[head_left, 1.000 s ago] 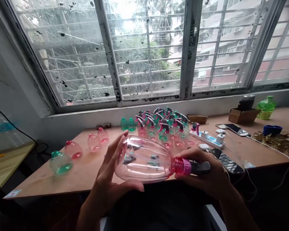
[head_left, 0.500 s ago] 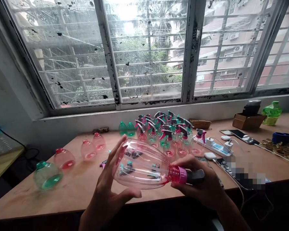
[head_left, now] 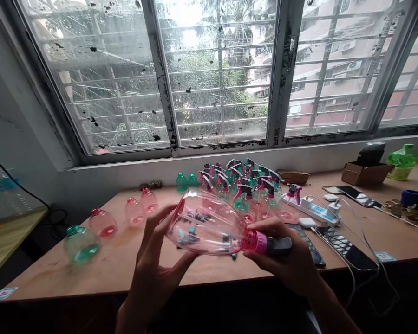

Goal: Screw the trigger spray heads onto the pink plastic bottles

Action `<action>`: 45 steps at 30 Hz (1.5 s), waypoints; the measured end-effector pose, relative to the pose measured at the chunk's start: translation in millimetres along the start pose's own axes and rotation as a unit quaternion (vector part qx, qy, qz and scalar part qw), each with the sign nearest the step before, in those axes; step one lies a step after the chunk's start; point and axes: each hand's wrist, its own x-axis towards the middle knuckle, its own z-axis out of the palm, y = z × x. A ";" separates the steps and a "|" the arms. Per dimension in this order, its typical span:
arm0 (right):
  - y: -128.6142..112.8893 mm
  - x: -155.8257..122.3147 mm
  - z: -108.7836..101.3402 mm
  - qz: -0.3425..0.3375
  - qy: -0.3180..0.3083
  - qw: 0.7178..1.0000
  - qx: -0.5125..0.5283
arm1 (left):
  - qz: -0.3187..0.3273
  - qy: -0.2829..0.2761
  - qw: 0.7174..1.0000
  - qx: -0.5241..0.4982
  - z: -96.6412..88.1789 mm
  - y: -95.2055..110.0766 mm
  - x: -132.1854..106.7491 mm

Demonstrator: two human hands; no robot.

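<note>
A clear pink spray bottle (head_left: 209,225) lies on its side in the air above the table's front part, its base to the left. My left hand (head_left: 156,266) is closed around the base, thumb underneath. My right hand (head_left: 292,260) grips the neck end, with fingers at the pink collar (head_left: 261,242) and the black spray head (head_left: 279,246), whose trigger is hidden. Through the bottle wall, blurred spray heads show on the table behind it. Beyond the bottle stands a cluster of assembled spray bottles (head_left: 245,192) with pink or green triggers.
Headless pink bottles (head_left: 103,223) and a green bottle (head_left: 82,245) stand at the left. Two small green bottles (head_left: 181,183) are at the back. Right of the cluster lie a power strip (head_left: 316,210), phones (head_left: 348,248) and cables. A cardboard box (head_left: 367,172) stands at the back right.
The bottle's base has dropped slightly, and my left thumb has come in against its underside. My right hand keeps its grip at the neck. The camera view has shifted slightly.
</note>
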 end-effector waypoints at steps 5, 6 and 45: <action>-5.0 -2.4 0.6 -0.006 0.017 0.999 0.031 | -0.062 0.012 0.990 -0.126 -1.3 0.6 -1.8; -6.6 -2.6 0.2 -0.008 0.021 0.999 0.034 | -0.061 0.016 0.989 -0.135 -1.7 0.6 -1.3; -44.8 -23.9 -12.6 0.003 -0.013 1.000 -0.006 | -0.076 -0.124 0.986 -0.082 -25.0 26.7 -12.9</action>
